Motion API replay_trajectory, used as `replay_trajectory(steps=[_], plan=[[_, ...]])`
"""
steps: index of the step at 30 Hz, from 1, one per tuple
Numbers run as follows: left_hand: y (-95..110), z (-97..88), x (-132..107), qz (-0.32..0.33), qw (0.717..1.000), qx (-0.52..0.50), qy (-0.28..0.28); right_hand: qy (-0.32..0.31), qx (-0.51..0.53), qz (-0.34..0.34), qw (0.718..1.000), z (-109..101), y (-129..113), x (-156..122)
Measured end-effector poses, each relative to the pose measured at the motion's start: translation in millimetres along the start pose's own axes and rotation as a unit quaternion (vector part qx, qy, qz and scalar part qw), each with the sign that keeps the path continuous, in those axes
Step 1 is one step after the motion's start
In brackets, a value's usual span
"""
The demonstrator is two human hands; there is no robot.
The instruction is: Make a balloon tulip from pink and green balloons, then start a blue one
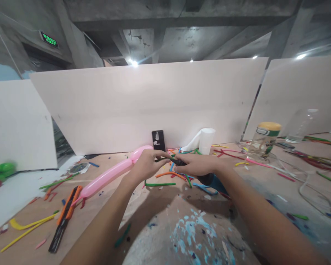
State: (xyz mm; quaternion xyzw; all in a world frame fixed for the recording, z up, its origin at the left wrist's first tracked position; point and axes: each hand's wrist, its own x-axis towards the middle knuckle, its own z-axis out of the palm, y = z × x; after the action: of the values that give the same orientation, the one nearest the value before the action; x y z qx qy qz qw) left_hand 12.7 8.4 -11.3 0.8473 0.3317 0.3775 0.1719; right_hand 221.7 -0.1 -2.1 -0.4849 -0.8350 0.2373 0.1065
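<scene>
Both my hands meet above the middle of the table. My left hand [147,162] is closed around a long pink inflated balloon [110,175] that trails down to the left, and its fingertips pinch the end of a thin black uninflated balloon [172,160]. My right hand [197,164] is closed on the other end of that black balloon, and a dark blue hand pump [213,182] shows under its palm.
Several loose uninflated balloons in many colours litter the wooden table [30,243]. An orange and black pump [66,213] lies at left, a green balloon shape [1,169] at far left. A black phone [158,140], a white cup [206,140] and a yellow-lidded jar [266,141] stand by the white partition.
</scene>
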Motion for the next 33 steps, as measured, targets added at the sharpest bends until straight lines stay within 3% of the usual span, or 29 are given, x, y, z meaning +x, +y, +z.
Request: replay_trajectory(steps=[9,19,24,28,30,33], plan=[[5.4,-3.7,-0.5,0.022,1.0,-0.008,-0.017,-0.007,-0.006,-0.025,1.0,-2.1,-8.2,-3.9],[10.8,-9.6,-0.1,0.072,0.997,-0.03,0.024,-0.018,0.132,-0.028,0.991,-3.8,-26.8,-12.5],[20.6,-9.2,-1.0,0.053,0.992,0.01,0.11,0.031,0.18,-0.045,0.982,-2.1,-24.7,-10.9],[23.4,-5.7,-1.8,-0.02,0.981,0.045,0.189,0.049,0.208,-0.056,0.975,-0.4,-17.8,-7.3],[23.7,-4.4,-2.1,-0.06,0.984,0.03,0.168,0.056,0.21,-0.054,0.975,-0.4,-16.9,-6.8],[26.9,-5.1,-2.3,-0.1,0.992,-0.041,0.07,0.067,0.211,-0.044,0.974,-2.2,-20.6,-8.9]])
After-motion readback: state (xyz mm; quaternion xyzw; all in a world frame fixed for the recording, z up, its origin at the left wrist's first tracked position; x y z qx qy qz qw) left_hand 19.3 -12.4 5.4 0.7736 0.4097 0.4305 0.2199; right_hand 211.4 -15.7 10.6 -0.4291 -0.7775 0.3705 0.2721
